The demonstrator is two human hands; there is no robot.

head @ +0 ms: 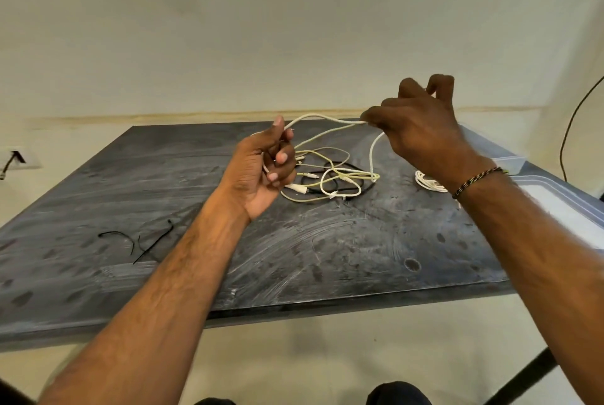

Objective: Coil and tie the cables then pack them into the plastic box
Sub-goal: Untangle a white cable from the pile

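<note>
Head view. Both hands are raised above a dark grey, scuffed tabletop (327,251). The left hand (261,172) is curled closed, palm turned up, with its thumb and forefinger pinching one end of a white braided cable (322,117); a further stretch of cable appears to pass through its fist. The right hand (421,130) is seen from the back, its fingertips pinched on the same white cable further along. Between the two hands the cable arcs upward, clear of the table. From the right hand it drops down to a loose tangle of pale yellow and black cables (333,180) lying on the tabletop just beyond and between the hands. A small coiled white cable (428,182) rests on the table under the right wrist, which wears a beaded bracelet (477,180). A clear plastic box (562,198) sits at the table's right edge, partly hidden by the right forearm. Black cable ties (140,242) lie on the table left of the left forearm.
</note>
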